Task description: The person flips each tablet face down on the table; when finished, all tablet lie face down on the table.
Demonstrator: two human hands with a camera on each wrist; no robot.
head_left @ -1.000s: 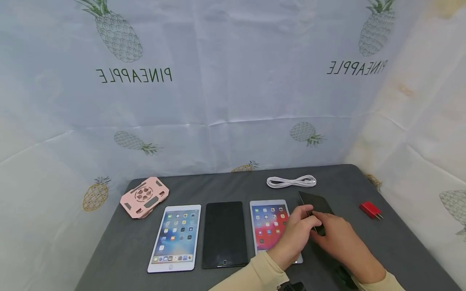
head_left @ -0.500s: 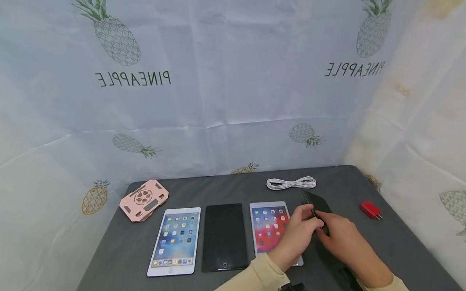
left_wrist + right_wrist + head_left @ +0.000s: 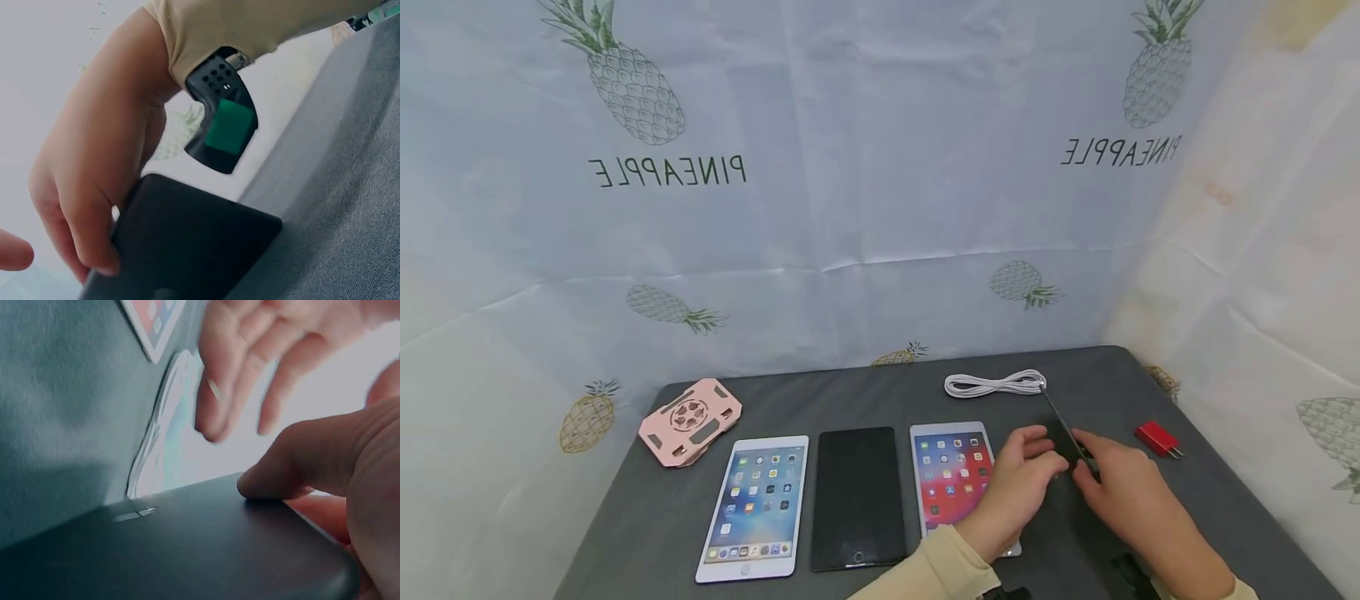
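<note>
A dark tablet (image 3: 1069,429) stands tilted on edge, almost edge-on in the head view. My right hand (image 3: 1138,496) pinches its near edge; in the right wrist view the thumb (image 3: 281,469) presses its flat face (image 3: 206,544), other fingers behind. The left wrist view shows the same tablet (image 3: 194,237) gripped by the right hand (image 3: 100,162). My left hand (image 3: 1015,487) hovers just left of the tablet, fingers loosely bent and holding nothing. A gap shows between its fingers (image 3: 215,400) and the tablet. My left wrist partly covers a white tablet with a red-blue screen (image 3: 951,467).
On the grey table lie a white tablet with lit screen (image 3: 756,508), a black tablet (image 3: 857,500) and a pink case (image 3: 691,421). A coiled white cable (image 3: 992,384) sits at the back, a red charger plug (image 3: 1157,437) at the right. Pineapple-print cloth (image 3: 865,167) hangs behind.
The dark tablet has turned from showing its broad face to nearly edge-on and shifted right with my right hand. My left fingers have come away from its edge.
</note>
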